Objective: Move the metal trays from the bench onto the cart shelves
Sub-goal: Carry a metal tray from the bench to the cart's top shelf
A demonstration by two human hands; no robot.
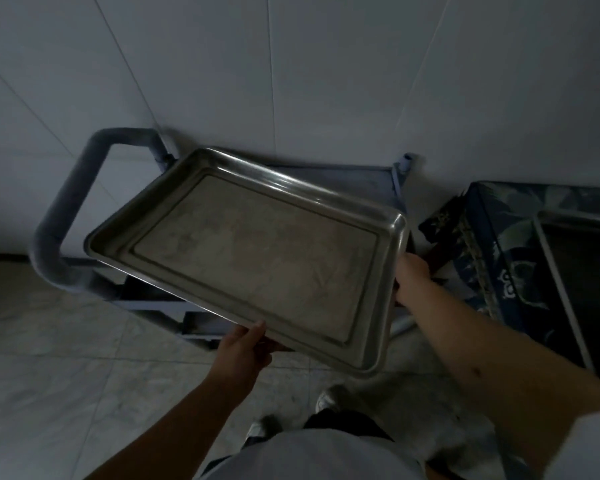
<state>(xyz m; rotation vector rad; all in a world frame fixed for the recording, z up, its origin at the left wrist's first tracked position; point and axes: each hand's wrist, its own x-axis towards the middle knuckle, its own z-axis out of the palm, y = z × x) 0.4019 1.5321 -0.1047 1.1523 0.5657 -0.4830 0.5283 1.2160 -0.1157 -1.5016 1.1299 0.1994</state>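
A rectangular metal tray (253,251) is held in the air, tilted, above the grey cart (361,181). My left hand (243,348) grips the tray's near long edge from below, thumb on the rim. My right hand (411,278) holds the tray's right short edge, its fingers hidden under the tray. The cart's top shelf shows behind the tray, and lower shelf rails (153,299) show beneath it. Another metal tray (575,271) lies on the bench at the right.
The cart's thick grey handle (66,209) loops out at the left. A white panelled wall stands close behind the cart. The bench (492,244) at the right has a blue patterned cover. Pale tiled floor (49,375) and my shoes are below.
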